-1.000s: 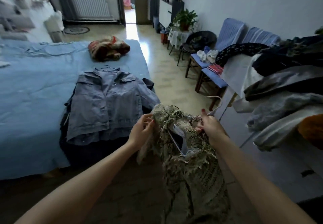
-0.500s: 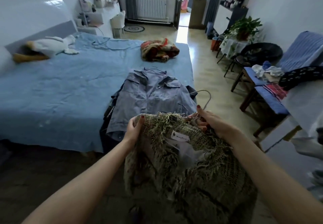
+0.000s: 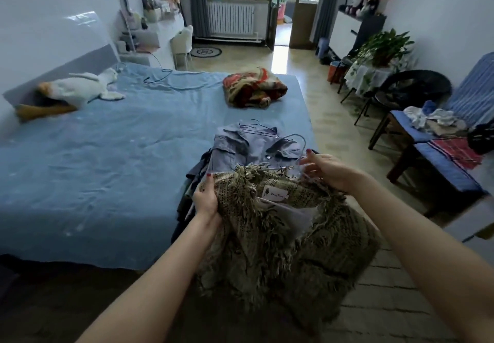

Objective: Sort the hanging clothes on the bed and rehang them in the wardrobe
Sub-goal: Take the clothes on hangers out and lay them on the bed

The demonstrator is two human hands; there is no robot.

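While the left hand (image 3: 205, 198) grips one shoulder of the fringed olive knit garment (image 3: 288, 235), the right hand (image 3: 327, 171) pinches its wire hanger (image 3: 294, 142) at the other shoulder, fingers curled; the garment hangs over the bed (image 3: 107, 160) edge, just before the blue shirt (image 3: 248, 147) lying on dark clothes

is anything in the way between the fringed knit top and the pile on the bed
Nothing visible. Both hands, left and right, hold the fringed knit top just short of the blue shirt topping the pile.
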